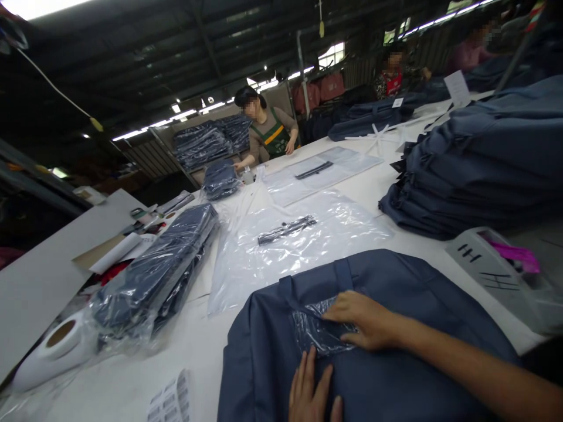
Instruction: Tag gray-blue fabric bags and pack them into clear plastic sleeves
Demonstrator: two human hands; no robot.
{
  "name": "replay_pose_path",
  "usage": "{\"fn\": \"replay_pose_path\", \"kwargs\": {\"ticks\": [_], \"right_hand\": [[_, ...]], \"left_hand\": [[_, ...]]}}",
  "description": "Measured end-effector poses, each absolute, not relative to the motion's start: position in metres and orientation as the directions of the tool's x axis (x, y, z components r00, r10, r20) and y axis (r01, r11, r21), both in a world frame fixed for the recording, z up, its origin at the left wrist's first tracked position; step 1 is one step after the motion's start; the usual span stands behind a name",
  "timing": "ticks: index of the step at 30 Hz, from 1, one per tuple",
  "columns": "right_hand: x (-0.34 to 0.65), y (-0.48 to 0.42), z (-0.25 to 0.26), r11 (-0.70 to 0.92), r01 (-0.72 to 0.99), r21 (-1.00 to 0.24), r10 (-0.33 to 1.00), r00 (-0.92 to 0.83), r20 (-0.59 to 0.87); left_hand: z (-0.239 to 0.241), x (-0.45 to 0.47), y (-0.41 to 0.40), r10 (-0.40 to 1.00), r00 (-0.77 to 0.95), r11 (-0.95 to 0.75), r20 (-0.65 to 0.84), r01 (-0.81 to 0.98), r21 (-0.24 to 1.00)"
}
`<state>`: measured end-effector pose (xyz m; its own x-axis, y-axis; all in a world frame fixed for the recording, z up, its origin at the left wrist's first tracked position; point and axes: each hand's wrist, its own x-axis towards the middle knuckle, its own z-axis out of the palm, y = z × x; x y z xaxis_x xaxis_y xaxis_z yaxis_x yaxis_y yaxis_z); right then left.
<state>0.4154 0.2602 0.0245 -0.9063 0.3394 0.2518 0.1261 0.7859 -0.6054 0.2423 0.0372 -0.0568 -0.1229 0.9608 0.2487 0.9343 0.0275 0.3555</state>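
A dark blue fabric bag [409,281] lies flat before me on the white table. On its upper face sits a small clear plastic packet [310,331], creased and shiny, with dark material showing through; what is inside I cannot make out. My right hand [369,321] reaches in from the right, its fingers and thumb curled onto the packet. Below the packet's lower edge, my left hand [310,390] rests on the bag with fingers spread. The frame's bottom edge cuts off part of that hand.
Clear plastic bags [352,225] lie beyond the blue bag. Plastic-wrapped blue bags [153,264] stand left, near a white roll [57,346] and barcode labels [169,401]. Stacked blue bags [484,158] and a grey bin [492,275] are right. A co-worker [275,132] stands across the table.
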Motion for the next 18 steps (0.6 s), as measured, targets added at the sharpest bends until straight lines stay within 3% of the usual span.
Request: {"fn": "replay_pose_path", "kwargs": {"ticks": [4,7,11,15,16,18], "right_hand": [[0.427,0.224,-0.014,0.800,0.165,-0.577,0.420,-0.841,0.341],[0.424,0.222,-0.021,0.812,0.084,-0.578,0.367,-0.843,0.393],[0.424,0.238,0.003,0.803,0.035,-0.595,0.251,-0.925,0.284],[0.409,0.301,0.031,0.673,-0.006,-0.740,0.093,-0.991,0.093],[0.400,0.324,0.033,0.658,0.029,-0.752,0.149,-0.984,0.093],[0.378,0.372,0.025,0.721,0.199,-0.664,0.372,-0.919,0.129]], "left_hand": [[0.006,0.237,0.075,0.927,-0.149,0.008,0.345,0.925,0.380],[0.033,0.240,0.119,0.941,-0.053,-0.062,0.335,0.944,0.325],[0.004,0.246,0.147,0.984,0.104,-0.139,0.145,0.956,0.260],[-0.034,0.248,0.134,0.989,0.073,-0.102,0.128,0.966,0.238],[-0.036,0.249,0.130,0.989,0.054,-0.087,0.138,0.967,0.241],[-0.036,0.251,0.126,0.988,0.036,-0.074,0.152,0.966,0.247]]}}
